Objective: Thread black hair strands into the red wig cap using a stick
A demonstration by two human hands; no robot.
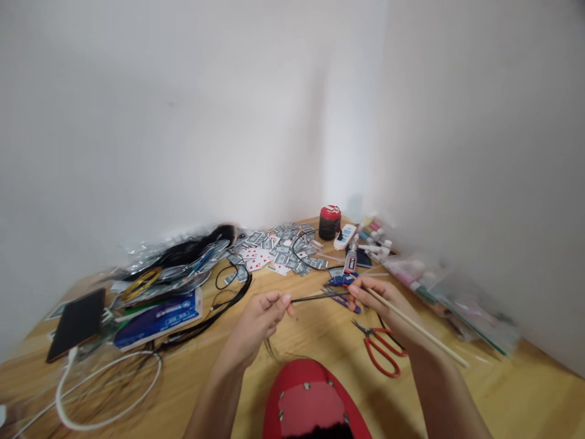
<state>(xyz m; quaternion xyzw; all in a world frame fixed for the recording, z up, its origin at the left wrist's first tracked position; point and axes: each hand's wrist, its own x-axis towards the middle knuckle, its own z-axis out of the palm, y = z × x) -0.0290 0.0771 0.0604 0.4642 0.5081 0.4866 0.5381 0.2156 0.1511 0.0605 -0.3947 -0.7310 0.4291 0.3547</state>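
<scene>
My left hand (pixel 265 317) is closed, thumb and fingertips pinching one end of a thin dark strand of hair (pixel 315 297). That strand runs taut across to my right hand (pixel 377 299), whose fingertips pinch its other end. The same right hand also grips a slim pale wooden stick (pixel 415 326), which slants back over the wrist toward the lower right. Below and between both hands sits a red head form (pixel 287 384), with a pink patch (pixel 313 402) fixed on it by several small metal pins. Black hair shows at its lower edge.
Red-handled scissors (pixel 384 353) lie under my right forearm. Behind are a glue tube (pixel 350 261), scattered playing cards (pixel 260 256) and a red-and-black container (pixel 329 222). Left are a black tablet-like slab (pixel 77 323), a blue packet (pixel 159 320) and a white cable (pixel 59 390). Walls close the corner.
</scene>
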